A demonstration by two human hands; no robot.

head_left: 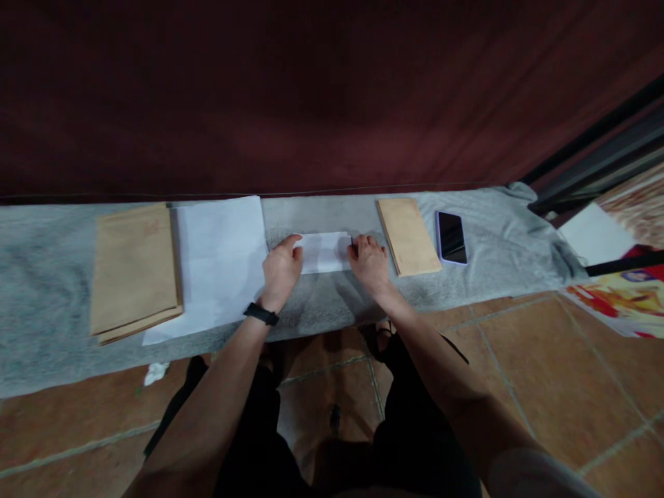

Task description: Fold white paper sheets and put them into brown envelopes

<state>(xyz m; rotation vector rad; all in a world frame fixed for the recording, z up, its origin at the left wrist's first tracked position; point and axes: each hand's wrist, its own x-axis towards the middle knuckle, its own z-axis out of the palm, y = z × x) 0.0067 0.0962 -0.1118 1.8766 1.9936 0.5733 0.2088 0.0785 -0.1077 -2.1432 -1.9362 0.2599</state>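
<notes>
A white sheet of paper, folded into a narrow strip (326, 253), lies on the grey cloth between my hands. My left hand (281, 271) grips its left end, the thumb and index finger at the upper corner. At the right end, my right hand (369, 263) has its fingers curled against the paper's edge; the fingertips are partly hidden. Left of my left hand is a stack of white paper (220, 256), its left side partly under large brown envelopes (135, 266). Smaller brown envelopes (409, 236) lie just right of my right hand.
A phone in a purple case (451, 238) rests right of the small envelopes. The grey cloth (513, 242) covers a long narrow surface against a dark red backdrop (321, 104). Crumpled white tissue (155, 373) lies on the tiled floor (550, 373). A colourful printed box (622, 301) stands far right.
</notes>
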